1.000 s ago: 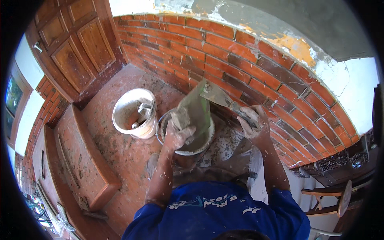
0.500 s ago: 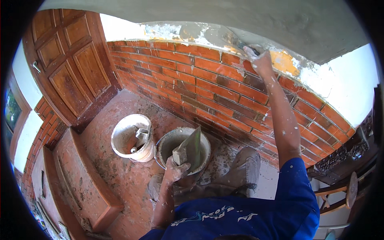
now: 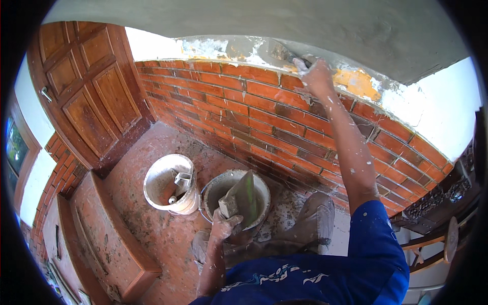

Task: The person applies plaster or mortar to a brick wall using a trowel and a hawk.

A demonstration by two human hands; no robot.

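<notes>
My right hand point(image 3: 316, 76) is stretched up to the wall, closed around the handle of a trowel point(image 3: 280, 52). The trowel's blade lies against the lower edge of the grey plaster point(image 3: 366, 38), just above the brickwork; part of the handle is hidden by my fingers. Low in front of me, my left hand point(image 3: 226, 223) grips a mortar-smeared plasterer's hawk point(image 3: 246, 197), its flat greenish board tilted steeply. Behind and below the hawk stands a dark mortar bucket point(image 3: 217, 186), its inside partly covered by the board.
A white bucket point(image 3: 189, 204) holding tools stands left of the mortar bucket. Red brickwork point(image 3: 244, 109) runs along the wall's foot. A wooden door point(image 3: 94, 84) and a red step point(image 3: 114, 229) are at left; wooden furniture point(image 3: 450, 239) is at right.
My right hand has moved slightly left along the plaster's lower edge with the trowel. My left hand still holds the hawk over the bucket; the whole view has shifted a little.
</notes>
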